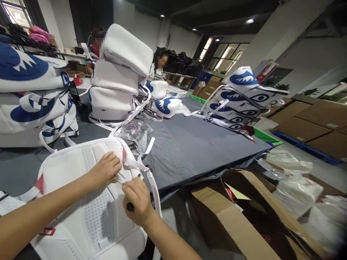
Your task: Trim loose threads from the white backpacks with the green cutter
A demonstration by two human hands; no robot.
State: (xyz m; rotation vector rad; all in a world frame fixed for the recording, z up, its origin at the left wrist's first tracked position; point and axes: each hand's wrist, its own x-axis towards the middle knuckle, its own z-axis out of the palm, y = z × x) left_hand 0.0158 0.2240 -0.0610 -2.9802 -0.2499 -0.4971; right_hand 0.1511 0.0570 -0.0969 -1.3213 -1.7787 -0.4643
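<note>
A white backpack [73, 173] lies with its padded, dotted back panel facing up at the near edge of the table. My left hand [107, 168] rests on it with curled fingers, pinching the fabric near the upper right seam. Close beside it, my right hand [138, 200] is closed around a small tool with a dark and yellow-green handle [130, 207]; its working end is hidden at the seam. A white shoulder strap [155, 195] hangs down past my right hand. Red patches show on the backpack's sides, and a red-framed label [48, 231] sits low on its left.
Stacked white backpacks [115, 77] stand behind, with blue-patterned ones at left [29, 94] and far right [235, 101]. Clear plastic wrap [137, 133] lies on the grey-covered table [189, 148]. Open cardboard boxes [230, 216] and plastic bags [295, 187] crowd the floor at right. Two people are farther back.
</note>
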